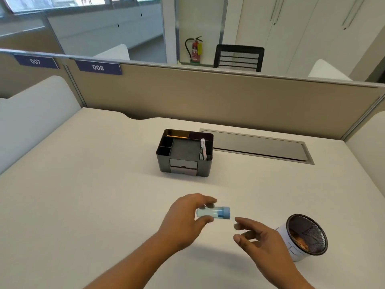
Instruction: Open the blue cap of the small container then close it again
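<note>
Small container (206, 212) is lying sideways above the desk (93, 195), blue cap (225, 212) on and pointing right. My left hand (187, 217) is pinched on its clear body; my right hand (258, 238) is spread, fingers just short of the cap. Next I'd pinch the cap squarely and keep the left firm while twisting. Mesh cup (306, 236) is close on the right, so watch the elbow.

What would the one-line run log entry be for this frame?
left hand: holds small container sideways above desk | blue cap: on, facing right | right hand: open, near cap, not touching
</note>
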### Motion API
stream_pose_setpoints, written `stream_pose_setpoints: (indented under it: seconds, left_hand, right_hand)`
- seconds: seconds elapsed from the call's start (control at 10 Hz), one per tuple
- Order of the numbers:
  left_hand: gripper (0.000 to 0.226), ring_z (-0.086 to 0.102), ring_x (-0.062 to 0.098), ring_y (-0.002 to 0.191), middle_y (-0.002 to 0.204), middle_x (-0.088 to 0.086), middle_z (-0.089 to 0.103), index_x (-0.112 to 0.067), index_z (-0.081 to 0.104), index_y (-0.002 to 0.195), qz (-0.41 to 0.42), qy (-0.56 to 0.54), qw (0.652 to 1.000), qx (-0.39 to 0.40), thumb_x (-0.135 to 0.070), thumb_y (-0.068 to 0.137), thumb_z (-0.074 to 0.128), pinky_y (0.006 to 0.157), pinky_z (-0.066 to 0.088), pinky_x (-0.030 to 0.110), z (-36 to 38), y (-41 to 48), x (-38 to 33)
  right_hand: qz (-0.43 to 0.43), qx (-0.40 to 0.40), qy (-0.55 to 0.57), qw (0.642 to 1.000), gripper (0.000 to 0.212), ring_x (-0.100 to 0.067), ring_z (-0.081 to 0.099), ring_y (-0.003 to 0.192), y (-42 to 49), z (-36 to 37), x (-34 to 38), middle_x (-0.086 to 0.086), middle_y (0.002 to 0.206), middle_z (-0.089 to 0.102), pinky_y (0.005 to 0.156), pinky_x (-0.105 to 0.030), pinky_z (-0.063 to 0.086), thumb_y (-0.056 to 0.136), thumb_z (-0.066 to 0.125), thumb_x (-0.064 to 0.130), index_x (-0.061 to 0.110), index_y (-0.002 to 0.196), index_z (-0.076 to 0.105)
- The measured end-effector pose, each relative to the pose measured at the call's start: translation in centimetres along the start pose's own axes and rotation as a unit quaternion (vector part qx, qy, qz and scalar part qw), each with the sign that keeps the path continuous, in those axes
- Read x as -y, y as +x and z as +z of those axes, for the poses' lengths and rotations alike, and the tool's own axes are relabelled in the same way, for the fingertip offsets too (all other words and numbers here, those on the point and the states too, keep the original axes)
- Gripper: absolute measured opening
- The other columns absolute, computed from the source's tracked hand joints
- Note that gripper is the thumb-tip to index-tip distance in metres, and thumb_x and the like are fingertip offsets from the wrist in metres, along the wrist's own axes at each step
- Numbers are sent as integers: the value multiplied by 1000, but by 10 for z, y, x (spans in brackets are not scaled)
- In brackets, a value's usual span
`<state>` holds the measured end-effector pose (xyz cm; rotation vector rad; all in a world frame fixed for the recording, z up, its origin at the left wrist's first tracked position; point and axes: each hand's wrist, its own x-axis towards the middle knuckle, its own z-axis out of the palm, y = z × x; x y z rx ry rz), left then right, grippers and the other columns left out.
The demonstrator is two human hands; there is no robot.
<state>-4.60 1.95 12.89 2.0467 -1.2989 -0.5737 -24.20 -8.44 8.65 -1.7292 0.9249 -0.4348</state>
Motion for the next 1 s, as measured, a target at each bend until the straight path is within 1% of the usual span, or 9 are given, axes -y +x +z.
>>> stream_pose_setpoints:
  seconds: [0.1,0.2,0.3,0.4,0.5,0.6,0.7,0.9,1.0]
  left_hand:
    - [35,57,10,96,111,-10,66,-33,61,120,-12,60,997,-41,-29,85,68,90,50,34,-25,44,20]
    - [32,56,15,92,104,-5,62,-25,65,117,-27,103,993,-60,-23,85,69,85,50,33,-52,89,39]
    - [34,54,16,89,101,-3,58,-20,65,117,-41,117,989,-79,-16,84,71,83,47,28,-69,127,51]
    - [36,52,16,90,114,6,65,-19,65,118,-63,113,988,-85,-14,83,72,86,50,31,-68,153,63]
    - [36,56,19,94,118,7,64,-22,64,119,-72,129,986,-72,-12,84,70,88,52,35,-62,167,73]
    - [37,59,24,98,118,6,63,-24,65,118,-75,143,984,-71,-11,84,70,88,54,37,-60,174,79]
    - [40,60,26,98,119,5,63,-26,64,119,-76,158,983,-62,-9,83,71,87,55,39,-59,179,83]
    - [42,60,26,100,119,8,65,-23,63,122,-87,131,986,-63,-8,83,70,88,55,39,-54,180,86]
    - [50,59,27,105,121,6,62,-23,55,129,-74,130,986,-67,-10,83,71,91,54,40,-54,178,84]
  right_hand:
    - [-9,-19,-100,995,23,-5,61,61,8,3,-25,18,81,69,58,-10,48,80,79,22,41,89,69]
    - [-22,13,-206,978,12,-6,60,72,9,-1,-53,20,87,63,62,-9,44,82,71,41,48,83,62]
    - [-45,42,-311,949,15,6,54,76,8,0,-86,21,61,51,69,-2,40,82,47,69,56,84,52]
    - [-98,16,-343,934,16,8,40,64,8,5,-110,33,61,29,70,-8,38,82,48,64,50,89,54]
    - [-112,15,-356,927,20,3,39,62,11,10,-112,32,61,23,68,-14,38,81,48,61,46,85,61]
    - [-128,19,-360,924,19,6,34,64,13,9,-110,32,62,22,66,-11,35,77,53,52,40,86,65]
    - [-136,27,-361,922,20,9,29,65,14,7,-107,26,63,27,65,-9,32,79,54,49,36,91,64]
    - [-153,37,-353,922,21,5,34,62,14,6,-108,23,63,31,60,-13,35,87,47,55,39,94,58]
    - [-164,44,-324,931,18,5,34,63,15,8,-107,22,64,32,59,-13,36,81,57,46,34,94,62]
